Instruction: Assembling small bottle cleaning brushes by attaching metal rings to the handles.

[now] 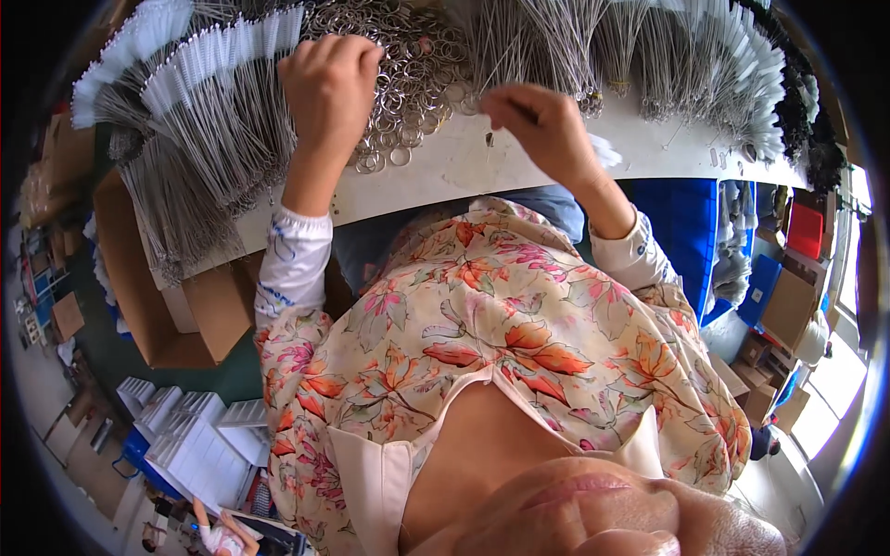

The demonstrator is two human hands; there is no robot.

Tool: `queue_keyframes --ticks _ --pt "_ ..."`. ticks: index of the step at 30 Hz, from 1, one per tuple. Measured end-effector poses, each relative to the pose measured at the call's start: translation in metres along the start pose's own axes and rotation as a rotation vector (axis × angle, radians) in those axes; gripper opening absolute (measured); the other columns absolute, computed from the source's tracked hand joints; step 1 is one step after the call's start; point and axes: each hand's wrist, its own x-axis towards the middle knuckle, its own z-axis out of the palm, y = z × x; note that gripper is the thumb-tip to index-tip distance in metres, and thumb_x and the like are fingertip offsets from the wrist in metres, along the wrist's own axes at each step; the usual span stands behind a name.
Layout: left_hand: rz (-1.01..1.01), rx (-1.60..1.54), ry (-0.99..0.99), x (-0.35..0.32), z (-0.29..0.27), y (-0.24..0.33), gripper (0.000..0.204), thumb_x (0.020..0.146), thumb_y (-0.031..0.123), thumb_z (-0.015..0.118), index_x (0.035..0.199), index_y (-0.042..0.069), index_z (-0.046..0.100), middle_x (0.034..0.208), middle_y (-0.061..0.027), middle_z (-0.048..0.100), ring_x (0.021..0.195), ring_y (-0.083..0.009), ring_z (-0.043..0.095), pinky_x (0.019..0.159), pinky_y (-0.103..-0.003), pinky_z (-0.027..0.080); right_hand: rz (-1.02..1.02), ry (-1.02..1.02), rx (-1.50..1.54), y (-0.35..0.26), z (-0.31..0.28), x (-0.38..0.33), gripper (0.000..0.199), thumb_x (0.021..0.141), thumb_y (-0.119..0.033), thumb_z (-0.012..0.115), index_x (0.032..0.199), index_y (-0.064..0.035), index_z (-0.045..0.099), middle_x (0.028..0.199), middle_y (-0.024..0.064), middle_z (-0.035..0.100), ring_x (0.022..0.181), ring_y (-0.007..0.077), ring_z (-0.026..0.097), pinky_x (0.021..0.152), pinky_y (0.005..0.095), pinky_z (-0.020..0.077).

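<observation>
My left hand (329,83) is raised over the left edge of a heap of metal rings (408,79), beside a fan of thin wire brushes with white bristle ends (222,111). Its fingers are curled closed, and whatever they may hold is hidden behind the knuckles. On the other side of the heap, my right hand (542,125) is held above the white table (436,167). Thumb and fingers are bent together near a few loose rings; anything between them is too small to make out. More bundles of wire brushes (556,46) lie beyond this hand.
Further brush bundles (705,74) spread along the table's right side, near black ones (825,139). An open cardboard box (176,324) stands at left below the table edge. A blue bin (681,227) is at right. White crates (199,431) and another person (222,537) appear lower left.
</observation>
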Motion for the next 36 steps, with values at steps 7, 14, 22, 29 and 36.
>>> queue_keyframes --ticks 7,14,22,29,36 --pt "-0.563 -1.146 -0.213 -0.007 -0.049 0.040 0.016 0.092 0.017 0.055 0.095 0.002 0.056 0.088 -0.0025 0.062 0.075 -0.0078 0.057 0.061 -0.019 0.043 0.050 -0.147 0.435 -0.061 0.012 0.032 0.017 0.085 -0.011 0.063 0.098 -0.0008 0.065 0.078 0.0022 0.063 0.068 0.0067 0.056 0.060 0.0216 0.0462" --pt "-0.651 -1.674 -0.056 -0.009 -0.074 0.045 0.014 0.087 0.005 0.059 0.099 -0.002 0.060 0.089 -0.0085 0.065 0.079 -0.0101 0.062 0.067 -0.022 0.053 -0.806 0.190 -0.308 -0.065 0.034 0.024 0.018 0.066 -0.007 0.067 0.083 -0.0088 0.068 0.088 0.0008 0.063 0.068 0.0150 0.063 0.057 0.0254 0.0503" --pt "-0.459 -1.157 -0.165 -0.010 -0.105 0.038 0.026 0.077 -0.007 0.064 0.102 -0.004 0.062 0.097 -0.0102 0.065 0.081 -0.0130 0.064 0.071 -0.022 0.053 -0.896 0.084 -0.357 -0.071 0.039 0.025 0.019 0.062 -0.009 0.068 0.081 -0.0089 0.068 0.087 0.0004 0.060 0.064 0.0132 0.059 0.051 0.0247 0.0472" --pt "-0.202 -0.807 0.059 -0.014 -0.103 0.045 0.029 0.073 -0.016 0.059 0.101 -0.010 0.060 0.100 -0.0165 0.063 0.089 -0.0191 0.063 0.078 -0.028 0.054 0.015 -0.109 0.602 -0.089 0.034 0.028 0.011 0.089 -0.010 0.058 0.094 -0.0010 0.063 0.074 -0.0005 0.058 0.057 0.0022 0.045 0.048 0.0157 0.0362" --pt "-0.246 -0.869 0.096 -0.015 -0.090 0.036 0.028 0.072 -0.011 0.064 0.099 -0.005 0.064 0.097 -0.0128 0.065 0.081 -0.0155 0.065 0.075 -0.024 0.054 0.118 -0.264 0.618 -0.077 0.038 0.041 0.016 0.087 -0.013 0.062 0.095 0.0005 0.064 0.074 -0.0004 0.062 0.062 0.0026 0.050 0.053 0.0172 0.0397"
